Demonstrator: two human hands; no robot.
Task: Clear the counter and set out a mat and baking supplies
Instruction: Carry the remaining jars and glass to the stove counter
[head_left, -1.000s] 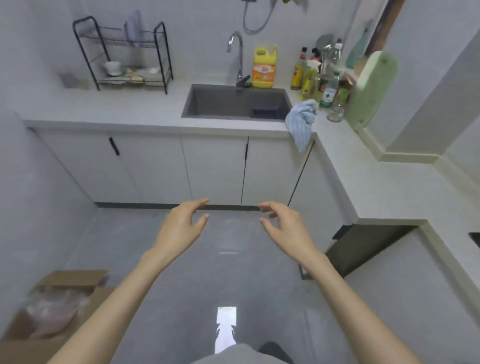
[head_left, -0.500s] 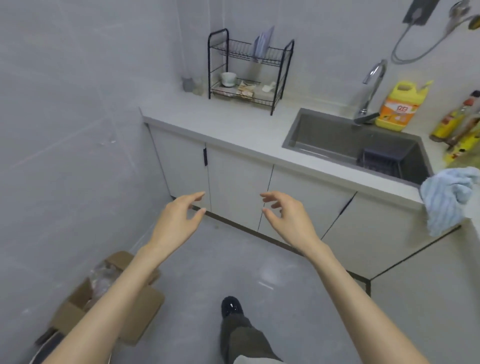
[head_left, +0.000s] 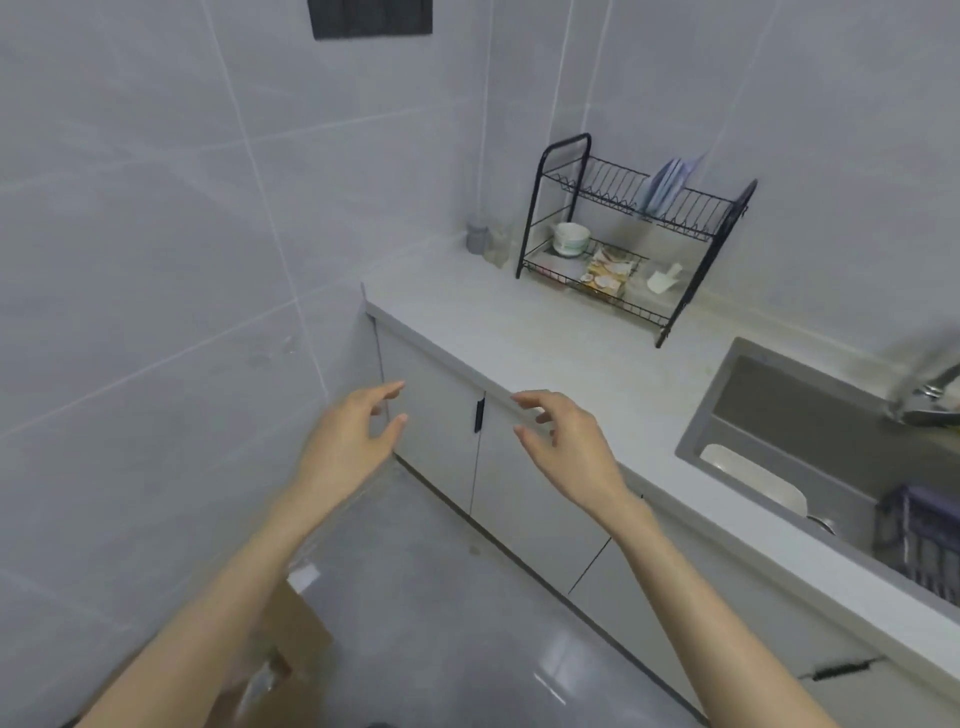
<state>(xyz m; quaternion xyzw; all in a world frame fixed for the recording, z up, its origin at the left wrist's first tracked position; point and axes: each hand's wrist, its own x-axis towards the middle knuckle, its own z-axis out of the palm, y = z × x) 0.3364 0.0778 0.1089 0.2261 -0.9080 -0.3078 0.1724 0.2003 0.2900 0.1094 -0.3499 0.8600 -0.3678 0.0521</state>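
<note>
Head view, left hand (head_left: 348, 447), right hand (head_left: 567, 448), one dish rack (head_left: 613, 185), one sink (head_left: 769, 410)

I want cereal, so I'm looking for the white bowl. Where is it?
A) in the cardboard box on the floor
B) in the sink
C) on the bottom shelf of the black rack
C: the white bowl sits on the bottom shelf of the black rack, at its left end.

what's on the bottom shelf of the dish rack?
The dish rack bottom shelf holds a white bowl, a printed packet and a white scoop. Anything inside the bowl or under the packet is hidden.
</note>
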